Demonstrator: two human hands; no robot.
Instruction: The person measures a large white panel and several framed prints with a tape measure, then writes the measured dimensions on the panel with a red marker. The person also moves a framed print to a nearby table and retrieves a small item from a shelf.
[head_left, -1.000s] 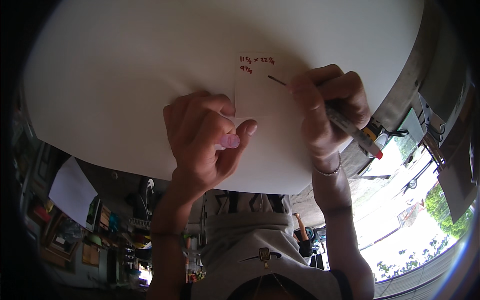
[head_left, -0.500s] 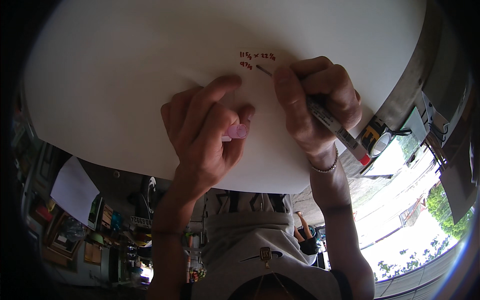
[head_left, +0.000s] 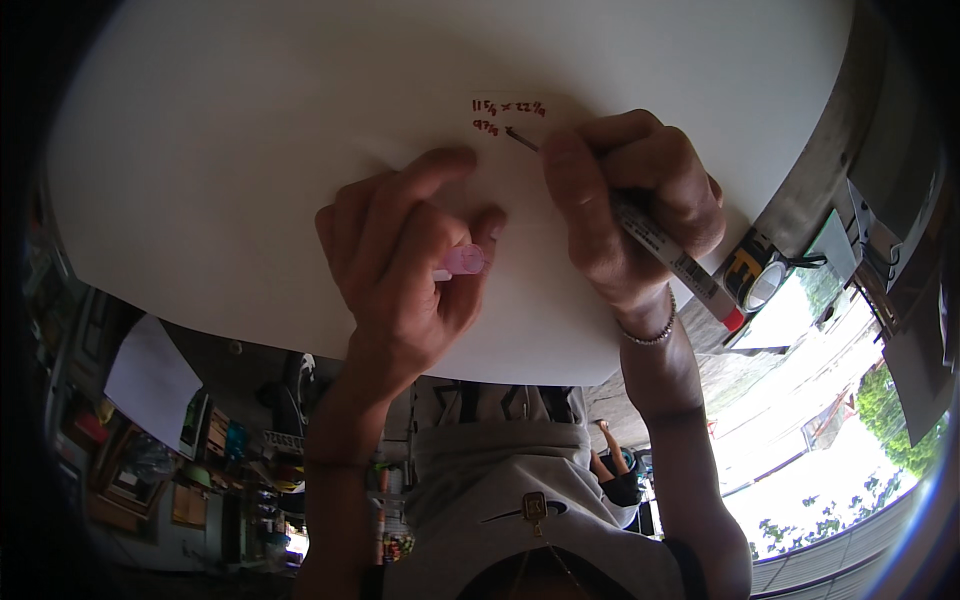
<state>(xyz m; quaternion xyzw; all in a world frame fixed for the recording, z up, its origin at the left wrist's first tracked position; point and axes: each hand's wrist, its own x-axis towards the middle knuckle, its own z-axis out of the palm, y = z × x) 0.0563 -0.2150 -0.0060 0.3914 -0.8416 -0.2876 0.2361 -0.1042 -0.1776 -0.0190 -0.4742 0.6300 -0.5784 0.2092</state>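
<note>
A large white sheet lies beneath both hands, with two short rows of red handwriting on its upper middle. My right hand is closed around a slim marker with a white barrel and red end. The marker's thin tip meets the paper at the end of the lower row. My left hand rests on the sheet to the left, its index finger stretched out below the writing. A small translucent pink cap is tucked between its curled fingers and thumb.
Past my right wrist sits a black-and-yellow cylindrical object, beside a glass-like pane. A loose white sheet and crowded shelves are at the lower left. Another person is in the background behind me.
A new small red mark stands at the end of the lower row, at the marker's tip. My left hand has tilted slightly, turning the pink cap a little.
</note>
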